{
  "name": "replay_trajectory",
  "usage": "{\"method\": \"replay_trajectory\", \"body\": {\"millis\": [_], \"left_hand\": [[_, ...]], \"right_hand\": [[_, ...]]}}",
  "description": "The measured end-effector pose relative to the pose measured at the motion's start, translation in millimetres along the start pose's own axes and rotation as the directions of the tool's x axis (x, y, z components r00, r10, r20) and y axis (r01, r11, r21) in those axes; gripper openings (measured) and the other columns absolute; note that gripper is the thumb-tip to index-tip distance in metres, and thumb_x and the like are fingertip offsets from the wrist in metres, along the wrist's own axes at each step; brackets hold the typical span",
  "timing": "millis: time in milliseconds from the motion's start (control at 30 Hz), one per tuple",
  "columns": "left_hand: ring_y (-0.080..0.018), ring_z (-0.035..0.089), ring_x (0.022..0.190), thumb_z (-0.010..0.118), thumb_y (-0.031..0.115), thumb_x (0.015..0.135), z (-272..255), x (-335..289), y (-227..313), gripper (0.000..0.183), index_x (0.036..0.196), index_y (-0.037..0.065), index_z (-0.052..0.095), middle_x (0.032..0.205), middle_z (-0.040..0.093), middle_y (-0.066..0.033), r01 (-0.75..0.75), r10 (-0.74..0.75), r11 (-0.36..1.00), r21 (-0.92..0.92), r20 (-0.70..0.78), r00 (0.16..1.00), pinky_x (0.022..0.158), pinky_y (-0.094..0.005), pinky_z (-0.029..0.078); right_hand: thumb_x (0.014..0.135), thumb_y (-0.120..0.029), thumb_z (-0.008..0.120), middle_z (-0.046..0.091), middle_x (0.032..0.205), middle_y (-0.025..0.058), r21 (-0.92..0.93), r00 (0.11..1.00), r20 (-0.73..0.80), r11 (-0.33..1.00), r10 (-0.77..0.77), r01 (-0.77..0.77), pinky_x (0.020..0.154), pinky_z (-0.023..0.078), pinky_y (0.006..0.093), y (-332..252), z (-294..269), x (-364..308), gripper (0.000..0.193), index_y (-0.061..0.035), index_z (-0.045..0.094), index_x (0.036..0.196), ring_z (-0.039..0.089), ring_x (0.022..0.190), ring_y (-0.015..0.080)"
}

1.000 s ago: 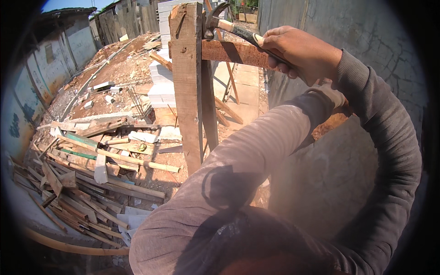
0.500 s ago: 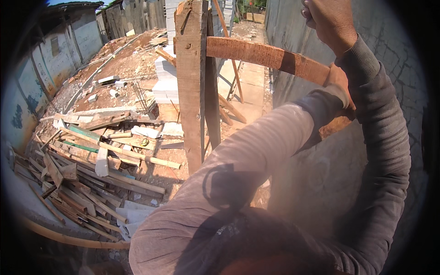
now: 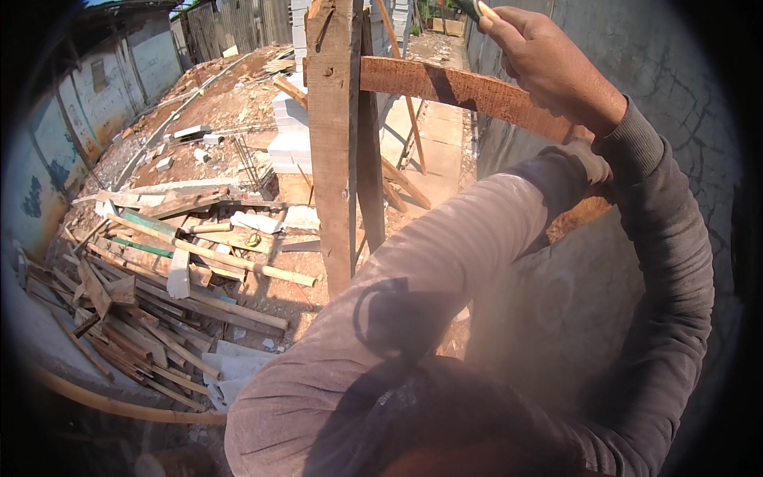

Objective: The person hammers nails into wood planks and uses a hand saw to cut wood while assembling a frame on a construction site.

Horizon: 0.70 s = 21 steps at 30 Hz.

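Note:
A reddish-brown wooden plank runs rightward from an upright timber post, curved by the lens. At its right end, my left hand is closed on the plank, its fingers partly hidden by my wrist and sleeve. Raised above that, my right hand grips a dark handle; the rest of the tool is cut off by the top of the view. Another piece of wood shows below my left wrist.
A cracked grey wall rises along the right. Loose boards and poles lie heaped at lower left. Pale blocks are stacked behind the post, and a slanting brace stands beyond. Rubble covers the ground farther back.
My right hand has come lower and a little left, bringing the dark handle into view. My left hand stays at the plank's right end. The view has shifted slightly.

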<state>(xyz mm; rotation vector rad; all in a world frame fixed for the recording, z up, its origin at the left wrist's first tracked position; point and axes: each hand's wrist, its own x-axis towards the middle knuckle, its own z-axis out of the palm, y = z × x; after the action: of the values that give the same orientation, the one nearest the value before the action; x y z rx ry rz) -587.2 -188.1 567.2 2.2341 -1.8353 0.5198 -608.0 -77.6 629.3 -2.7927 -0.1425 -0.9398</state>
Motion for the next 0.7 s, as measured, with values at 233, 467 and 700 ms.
{"method": "replay_trajectory", "body": {"millis": [233, 467, 700], "left_hand": [[-0.023, 0.07, 0.112, 0.077, 0.096, 0.045, -6.6, 9.4, 34.2, 0.109, 0.116, 0.013, 0.08, 0.115, 0.076, -0.0039, -0.029, 0.029, 1.0, 0.004, -0.182, 0.983, 0.094, -0.0392, 0.042], [-0.0269, 0.062, 0.129, 0.074, 0.094, 0.056, 73.1, 31.5, -15.7, 0.105, 0.127, 0.017, 0.077, 0.131, 0.071, -0.0072, -0.032, 0.051, 0.998, 0.051, -0.445, 0.894, 0.105, -0.0437, 0.038], [-0.0247, 0.069, 0.116, 0.077, 0.093, 0.054, -5.2, 3.0, 15.2, 0.098, 0.116, 0.016, 0.082, 0.116, 0.076, -0.0046, 0.03, -0.025, 0.999, 0.04, -0.114, 0.993, 0.097, -0.0396, 0.042]], "right_hand": [[0.113, -0.036, 0.048, 0.048, 0.063, -0.0019, 0.085, 0.928, -0.214, 0.952, 0.305, -0.293, 0.04, 0.037, 0.0277, -37.9, -94.6, 18.0, 0.037, -0.0079, 0.059, 0.092, 0.043, 0.047, 0.0089], [0.112, -0.041, 0.054, 0.06, 0.069, 0.0031, -0.468, 0.968, -0.03, 0.859, -0.251, 0.208, 0.05, 0.047, 0.0258, 104.7, -12.3, 35.9, 0.049, 0.0043, 0.068, 0.127, 0.056, 0.058, 0.0111], [0.111, -0.039, 0.054, 0.052, 0.065, -0.0019, 0.035, 0.921, -0.035, 0.921, 0.388, -0.387, 0.039, 0.038, 0.0266, -78.0, -99.3, 13.5, 0.037, -0.0043, 0.064, 0.103, 0.049, 0.047, 0.0092]]}}
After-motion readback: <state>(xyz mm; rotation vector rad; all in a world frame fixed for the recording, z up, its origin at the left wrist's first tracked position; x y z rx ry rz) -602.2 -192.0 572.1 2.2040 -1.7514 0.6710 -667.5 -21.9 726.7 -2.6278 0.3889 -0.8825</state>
